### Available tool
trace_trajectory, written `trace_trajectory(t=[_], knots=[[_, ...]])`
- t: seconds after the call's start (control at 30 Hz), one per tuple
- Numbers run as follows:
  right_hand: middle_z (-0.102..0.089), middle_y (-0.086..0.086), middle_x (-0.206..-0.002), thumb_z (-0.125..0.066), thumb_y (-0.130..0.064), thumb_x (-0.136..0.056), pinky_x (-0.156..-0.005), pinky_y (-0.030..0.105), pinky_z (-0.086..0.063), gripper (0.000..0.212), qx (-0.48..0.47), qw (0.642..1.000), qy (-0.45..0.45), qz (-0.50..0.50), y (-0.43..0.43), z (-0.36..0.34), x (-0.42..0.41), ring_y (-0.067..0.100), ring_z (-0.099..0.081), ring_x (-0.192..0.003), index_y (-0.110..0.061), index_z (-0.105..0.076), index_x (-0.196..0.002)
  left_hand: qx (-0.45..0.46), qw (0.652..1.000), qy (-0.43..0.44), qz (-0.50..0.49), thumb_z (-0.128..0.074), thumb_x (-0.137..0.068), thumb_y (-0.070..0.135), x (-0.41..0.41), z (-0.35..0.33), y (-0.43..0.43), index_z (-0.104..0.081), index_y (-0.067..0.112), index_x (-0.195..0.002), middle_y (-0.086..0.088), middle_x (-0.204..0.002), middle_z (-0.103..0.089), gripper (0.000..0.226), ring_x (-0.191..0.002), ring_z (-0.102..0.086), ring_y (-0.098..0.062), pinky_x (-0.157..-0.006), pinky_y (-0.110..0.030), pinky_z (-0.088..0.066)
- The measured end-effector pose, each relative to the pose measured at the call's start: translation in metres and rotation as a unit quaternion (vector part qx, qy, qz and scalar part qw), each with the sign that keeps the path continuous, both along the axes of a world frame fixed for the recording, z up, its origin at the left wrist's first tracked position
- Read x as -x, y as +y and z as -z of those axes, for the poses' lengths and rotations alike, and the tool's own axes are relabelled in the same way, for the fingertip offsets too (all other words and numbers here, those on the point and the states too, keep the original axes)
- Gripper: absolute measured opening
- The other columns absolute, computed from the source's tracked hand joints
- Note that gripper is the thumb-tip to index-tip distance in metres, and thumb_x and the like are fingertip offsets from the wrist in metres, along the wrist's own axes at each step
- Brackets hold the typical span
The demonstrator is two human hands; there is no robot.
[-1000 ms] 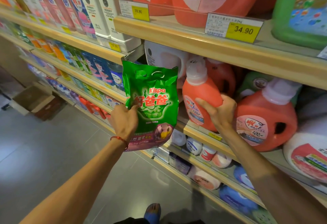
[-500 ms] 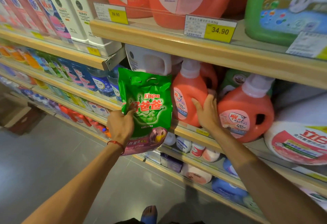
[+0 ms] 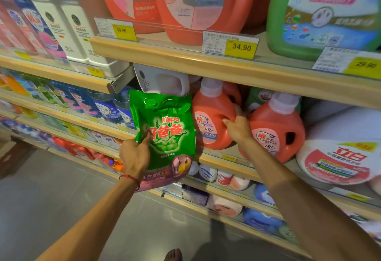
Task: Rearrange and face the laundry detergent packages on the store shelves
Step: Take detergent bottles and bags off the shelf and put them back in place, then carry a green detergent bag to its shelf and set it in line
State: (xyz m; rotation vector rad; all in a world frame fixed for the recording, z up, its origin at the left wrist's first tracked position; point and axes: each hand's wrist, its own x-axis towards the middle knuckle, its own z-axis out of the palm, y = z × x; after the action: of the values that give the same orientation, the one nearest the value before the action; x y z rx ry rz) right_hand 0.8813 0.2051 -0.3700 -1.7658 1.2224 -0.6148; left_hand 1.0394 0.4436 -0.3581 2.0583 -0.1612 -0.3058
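Both hands grip: left hand point(image 3: 135, 154) green bag point(image 3: 165, 131), right hand point(image 3: 237, 130) orange bottle point(image 3: 210, 120).

Wooden store shelf point(image 3: 214, 158) carrying two orange detergent jugs point(image 3: 210, 120) side by side, with a white jug point(image 3: 338, 157) beside them.

Yellow price tag point(image 3: 241, 47) reads 34.90; grey floor point(image 3: 51, 194) lies below.

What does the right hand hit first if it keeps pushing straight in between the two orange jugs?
The right hand is already against the left orange jug. Further in, probably the green bottle standing behind the gap, though depth there is hard to judge.
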Motion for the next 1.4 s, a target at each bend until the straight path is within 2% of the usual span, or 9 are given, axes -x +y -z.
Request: trace_trajectory(t=[0.33, 0.53, 0.63, 0.8, 0.87, 1.0, 1.17, 1.27, 1.4], knots=[[-0.052, 0.02, -0.133, -0.05, 0.002, -0.097, -0.1, 0.036, -0.041, 0.06, 0.045, 0.997, 0.059, 0.019, 0.033, -0.014, 0.003, 0.036, -0.052, -0.125, -0.009, -0.034, -0.154, -0.022, 1.0, -0.008, 0.009, -0.07, -0.095, 0.031, -0.007, 0.003, 0.007, -0.061, 0.003, -0.064, -0.008, -0.06, -0.055, 0.043, -0.057, -0.05, -0.024, -0.051, -0.028, -0.032], [-0.054, 0.004, -0.14, -0.06, 0.011, -0.087, -0.114, 0.025, -0.039, 0.055, 0.219, 0.97, -0.102, 0.006, 0.093, 0.007, 0.033, 0.018, -0.051, -0.13, -0.012, -0.056, -0.137, 0.008, 1.0, -0.012, 0.022, -0.071, -0.093, 0.031, 0.006, 0.001, 0.015, -0.057, 0.011, -0.057, -0.007, -0.059, -0.055, 0.044, -0.061, -0.052, -0.026, -0.054, -0.03, -0.037], [-0.058, -0.009, -0.134, -0.071, -0.008, -0.092, -0.108, 0.044, -0.049, 0.051, 0.051, 0.987, -0.114, -0.103, 0.114, 0.013, 0.043, 0.013, -0.058, -0.121, -0.024, -0.054, -0.138, 0.063, 0.997, 0.013, 0.039, -0.072, -0.092, 0.034, 0.016, -0.003, 0.026, -0.067, 0.011, -0.067, -0.011, -0.07, -0.066, 0.035, -0.071, -0.063, -0.029, -0.068, -0.04, -0.052], [-0.043, -0.003, -0.157, -0.075, -0.04, -0.09, -0.114, 0.034, -0.039, 0.08, -0.162, 0.968, -0.114, -0.154, 0.137, 0.01, 0.062, 0.013, -0.044, -0.138, -0.023, -0.034, -0.157, 0.147, 0.981, 0.077, 0.095, -0.071, -0.093, 0.029, 0.035, -0.015, 0.047, -0.072, 0.008, -0.083, -0.011, -0.083, -0.077, 0.024, -0.083, -0.074, -0.03, -0.075, -0.041, -0.059], [-0.056, -0.01, -0.148, -0.075, -0.041, -0.09, -0.11, 0.033, -0.047, 0.07, -0.198, 0.955, -0.155, -0.159, 0.147, 0.01, 0.069, 0.009, -0.055, -0.134, -0.029, -0.044, -0.151, 0.17, 0.969, 0.117, 0.135, -0.069, -0.095, 0.024, 0.044, -0.02, 0.054, -0.072, 0.008, -0.089, -0.004, -0.081, -0.08, 0.018, -0.077, -0.078, -0.022, -0.067, -0.032, -0.062], [-0.072, -0.025, -0.108, -0.067, -0.028, -0.097, -0.086, 0.011, -0.055, 0.021, -0.202, 0.95, -0.214, -0.109, 0.185, 0.007, 0.085, -0.009, -0.068, -0.102, -0.036, -0.062, -0.117, 0.193, 0.948, 0.151, 0.203, -0.07, -0.094, 0.017, 0.06, -0.016, 0.064, -0.075, 0.007, -0.099, -0.007, -0.089, -0.081, 0.012, -0.081, -0.079, -0.025, -0.069, -0.034, -0.064], [-0.075, -0.019, -0.112, -0.065, -0.032, -0.099, -0.096, 0.019, -0.055, 0.028, -0.186, 0.952, -0.241, 0.013, 0.231, 0.014, 0.115, -0.005, -0.07, -0.104, -0.027, -0.064, -0.126, 0.17, 0.932, 0.151, 0.281, -0.075, -0.09, 0.022, 0.072, -0.001, 0.074, -0.075, 0.005, -0.108, -0.01, -0.095, -0.08, 0.025, -0.082, -0.079, -0.027, -0.072, -0.04, -0.064], [-0.073, -0.019, -0.105, -0.067, -0.032, -0.098, -0.081, 0.009, -0.055, 0.012, -0.179, 0.946, -0.255, 0.095, 0.261, 0.016, 0.135, -0.007, -0.071, -0.096, -0.032, -0.066, -0.11, 0.152, 0.918, 0.162, 0.33, -0.075, -0.09, 0.025, 0.084, 0.004, 0.079, -0.076, 0.005, -0.101, -0.008, -0.087, -0.081, 0.022, -0.076, -0.079, -0.024, -0.066, -0.035, -0.063], [-0.077, -0.006, -0.1, -0.071, -0.037, -0.091, -0.078, 0.021, -0.06, 0.016, -0.164, 0.923, -0.286, 0.2, 0.3, 0.018, 0.171, 0.007, -0.075, -0.089, -0.027, -0.067, -0.103, 0.122, 0.885, 0.148, 0.425, -0.074, -0.09, 0.029, 0.117, 0.009, 0.079, -0.077, 0.007, -0.097, -0.004, -0.084, -0.081, 0.023, -0.076, -0.079, -0.025, -0.07, -0.037, -0.064]])
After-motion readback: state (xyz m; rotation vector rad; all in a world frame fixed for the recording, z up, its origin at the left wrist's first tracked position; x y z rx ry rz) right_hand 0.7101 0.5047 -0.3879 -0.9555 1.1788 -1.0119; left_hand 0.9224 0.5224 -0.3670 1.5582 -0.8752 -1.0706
